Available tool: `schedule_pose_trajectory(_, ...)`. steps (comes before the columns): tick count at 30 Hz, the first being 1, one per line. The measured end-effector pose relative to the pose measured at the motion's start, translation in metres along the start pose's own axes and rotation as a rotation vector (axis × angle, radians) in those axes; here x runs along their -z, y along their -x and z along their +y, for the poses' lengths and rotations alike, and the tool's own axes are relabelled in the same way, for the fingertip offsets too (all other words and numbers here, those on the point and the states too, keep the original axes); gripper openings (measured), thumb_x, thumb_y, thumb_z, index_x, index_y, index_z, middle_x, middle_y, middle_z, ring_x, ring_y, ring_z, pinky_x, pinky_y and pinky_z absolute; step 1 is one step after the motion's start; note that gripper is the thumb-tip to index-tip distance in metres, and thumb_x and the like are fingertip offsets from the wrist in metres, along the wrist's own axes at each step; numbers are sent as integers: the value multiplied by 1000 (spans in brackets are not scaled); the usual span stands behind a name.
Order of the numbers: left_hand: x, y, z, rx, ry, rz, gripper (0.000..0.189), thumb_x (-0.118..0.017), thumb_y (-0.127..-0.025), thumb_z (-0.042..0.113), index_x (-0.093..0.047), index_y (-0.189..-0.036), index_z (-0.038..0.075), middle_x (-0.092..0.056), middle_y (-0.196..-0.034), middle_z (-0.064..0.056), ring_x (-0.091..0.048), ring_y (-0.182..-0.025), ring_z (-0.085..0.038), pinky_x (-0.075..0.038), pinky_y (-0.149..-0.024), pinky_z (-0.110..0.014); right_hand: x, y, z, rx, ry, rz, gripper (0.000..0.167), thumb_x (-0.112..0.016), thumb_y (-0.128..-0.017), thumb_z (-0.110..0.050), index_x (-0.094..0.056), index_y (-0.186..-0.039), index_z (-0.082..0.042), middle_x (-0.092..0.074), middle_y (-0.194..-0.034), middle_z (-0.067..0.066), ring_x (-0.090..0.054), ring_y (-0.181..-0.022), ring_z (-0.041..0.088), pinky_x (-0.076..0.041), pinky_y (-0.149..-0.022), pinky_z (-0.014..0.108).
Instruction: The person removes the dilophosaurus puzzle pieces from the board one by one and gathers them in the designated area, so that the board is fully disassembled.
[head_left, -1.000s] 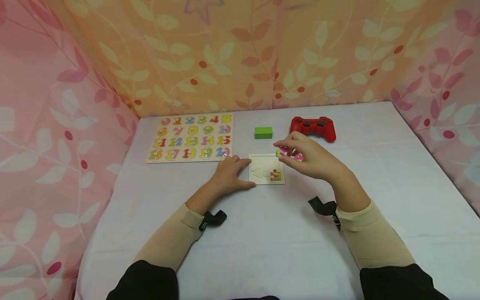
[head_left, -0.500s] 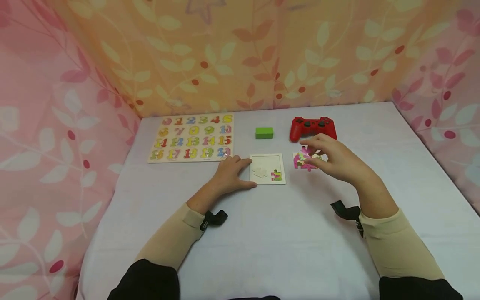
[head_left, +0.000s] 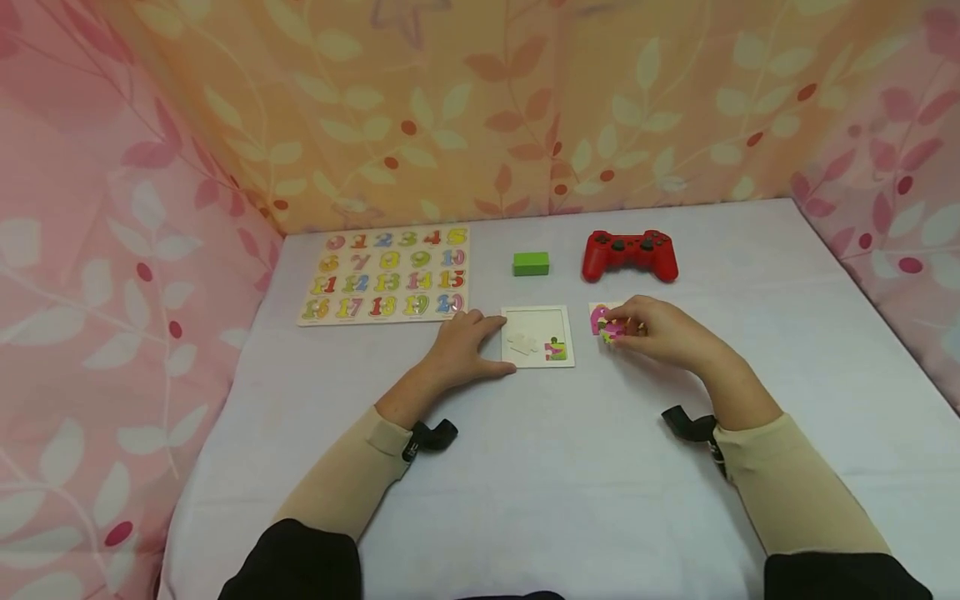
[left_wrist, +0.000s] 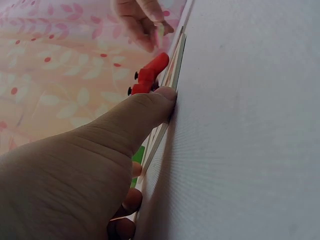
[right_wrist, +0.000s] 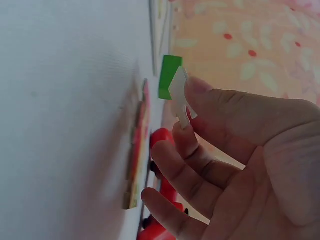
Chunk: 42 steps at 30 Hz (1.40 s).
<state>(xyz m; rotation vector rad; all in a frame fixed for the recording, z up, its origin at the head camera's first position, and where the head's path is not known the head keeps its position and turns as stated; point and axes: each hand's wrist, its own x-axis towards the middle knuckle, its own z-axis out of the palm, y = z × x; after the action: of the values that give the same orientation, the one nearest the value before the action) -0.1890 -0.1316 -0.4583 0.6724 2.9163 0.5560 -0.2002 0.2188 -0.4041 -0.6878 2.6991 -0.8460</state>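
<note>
My left hand (head_left: pixel 467 350) holds the small white puzzle tray (head_left: pixel 531 323) by its left side, thumb at the near corner and a finger at the far one. One pink-and-green puzzle piece (head_left: pixel 556 351) lies in the tray's lower right corner. To the right of the tray, my right hand (head_left: pixel 667 333) pinches another puzzle piece (right_wrist: pixel 178 92) between thumb and index finger; its pale back shows in the right wrist view. Beneath that hand lie loose pink puzzle pieces (head_left: pixel 597 317), partly hidden by the fingers.
A number puzzle board (head_left: pixel 384 277) lies at the back left. Behind the tray sits a green block (head_left: pixel 531 264), and a red game controller (head_left: pixel 630 255) is at the back right. Patterned cloth (head_left: pixel 480 108) stands around the white table (head_left: pixel 495 483).
My right hand has moved right, from beside the tray's upper right corner to over the loose pieces, and has come a little nearer. My left hand stays at the tray.
</note>
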Motion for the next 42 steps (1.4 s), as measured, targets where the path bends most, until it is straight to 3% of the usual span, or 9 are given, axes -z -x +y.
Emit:
schedule_pose_trajectory(5,4,0,3,1,-2,-4,87,-78,-80,64,-53,-151,20,-57,-118,-2,-46,-99,-16,-38,-89,-39,-10,-6,6,-57,-24,-18,42,-81,-89,-15,-70,-127,-2,-63,-94,5,-57,-90,24,-48,-82,41)
schedule_pose_trajectory(12,4,-1,3,7,-3,-9,88,-78,-80,64,-52,-151,20,-57,-119,-2,-47,-100,-17,-38,-89,-39,-16,-10,10,-11,60,5,41,-81,-88,-16,-72,-124,1,-68,-113,14,-59,-106,31,-45,-96,51)
schedule_pose_trajectory(20,3,-1,2,5,-3,4,88,-79,-79,64,-54,-150,20,-57,-118,-2,-47,-101,-17,-38,-89,-39,-19,-11,6,9,109,12,38,-84,-85,-14,-75,-120,0,-64,-102,8,-57,-96,26,-45,-85,44)
schedule_pose_trajectory(31,1,-1,1,8,-4,0,88,-79,-79,64,-53,-151,20,-57,-116,-1,-46,-98,-16,-38,-87,-39,-22,-9,7,-40,114,7,38,-84,-85,-20,-76,-120,-6,-64,-95,9,-57,-87,24,-44,-77,41)
schedule_pose_trajectory(37,0,-1,1,14,-5,-5,89,-78,-79,66,-53,-151,20,-57,-118,-2,-46,-99,-17,-38,-88,-39,-23,-10,1,-112,176,-3,38,-84,-86,-25,-77,-120,-11,-63,-92,7,-56,-83,22,-43,-72,40)
schedule_pose_trajectory(42,-1,-1,1,12,-9,3,88,-78,-79,66,-53,-151,21,-57,-117,-1,-46,-98,-17,-38,-88,-39,-22,-9,-2,-105,235,-5,35,-84,-86,-27,-79,-117,-13,-60,-92,5,-55,-83,22,-44,-72,40)
